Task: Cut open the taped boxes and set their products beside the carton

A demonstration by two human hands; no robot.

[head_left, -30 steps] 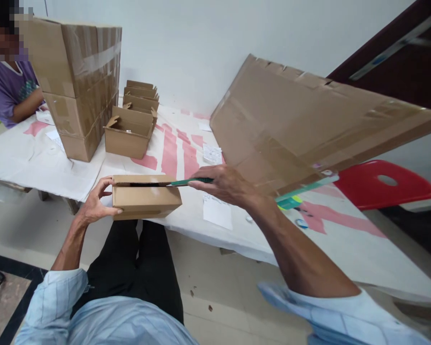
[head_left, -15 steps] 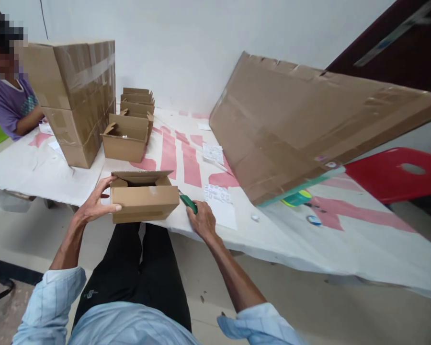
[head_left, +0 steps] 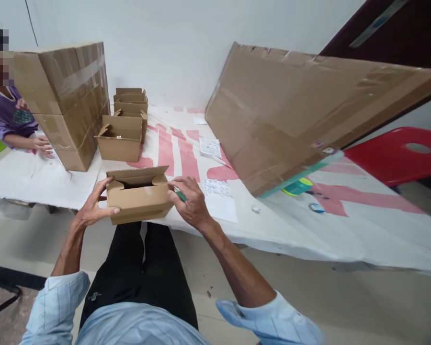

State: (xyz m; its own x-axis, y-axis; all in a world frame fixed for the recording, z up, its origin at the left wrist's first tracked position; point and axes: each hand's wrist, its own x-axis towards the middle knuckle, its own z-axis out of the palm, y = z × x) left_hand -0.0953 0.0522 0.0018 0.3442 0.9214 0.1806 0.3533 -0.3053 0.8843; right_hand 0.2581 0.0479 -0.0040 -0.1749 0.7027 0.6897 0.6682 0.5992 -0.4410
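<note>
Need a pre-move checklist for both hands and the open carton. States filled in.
1. Left hand holding the small brown rectangular cardboard box: ok, thumb on the front, fingers behind.
2. Right hand at the box's other end: ok, fingertips at its right corner.
3. Brown cardboard lid flap fully folded back: not ok, raised but upright at the rear.
4. Narrow green tool safe, any blade covered: cannot tell, right hand hides most of it.
5. Box contents: cannot tell, interior dark.
</note>
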